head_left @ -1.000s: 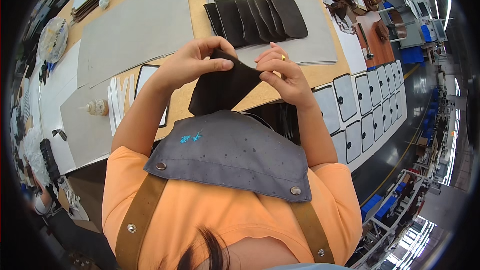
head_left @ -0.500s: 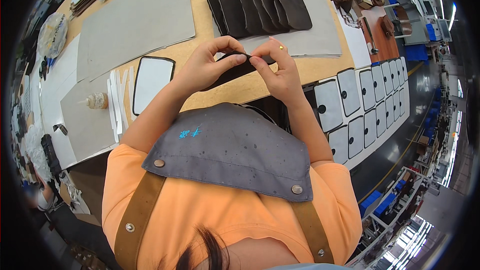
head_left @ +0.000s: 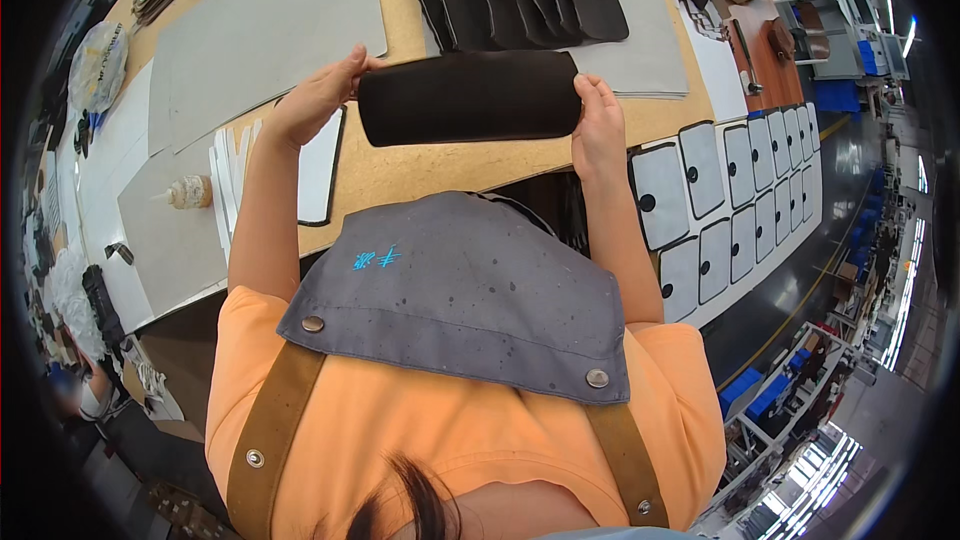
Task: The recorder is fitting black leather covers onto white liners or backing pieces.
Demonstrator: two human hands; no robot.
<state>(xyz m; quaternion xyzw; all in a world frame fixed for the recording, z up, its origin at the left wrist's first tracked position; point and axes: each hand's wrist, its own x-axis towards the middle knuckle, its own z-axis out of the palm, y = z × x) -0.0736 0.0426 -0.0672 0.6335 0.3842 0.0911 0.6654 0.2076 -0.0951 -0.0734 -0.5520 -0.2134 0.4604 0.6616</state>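
A dark leather panel (head_left: 468, 100), wide and with rounded corners, is held up in front of me above the table. My left hand (head_left: 322, 95) grips its left end, the fingers partly hidden behind it. At the opposite end my right hand (head_left: 598, 120) pinches the edge, thumb and fingers closed on it. Just beyond lies an overlapping row of several similar dark leather pieces (head_left: 520, 0) on a grey sheet (head_left: 650, 65). Beside my left forearm is a white panel with a black edge (head_left: 320, 170), partly covered by the arm.
White strips (head_left: 225, 185) and a glue bottle (head_left: 190, 192) lie to the left, near a large grey board (head_left: 270, 30). To the right, a board carries rows of white black-edged panels (head_left: 660, 195). A tool with a long handle (head_left: 743, 55) rests at the far right.
My hands have moved apart from a pinch together at the panel's edge to its two ends. The panel is now spread out flat and faces me.
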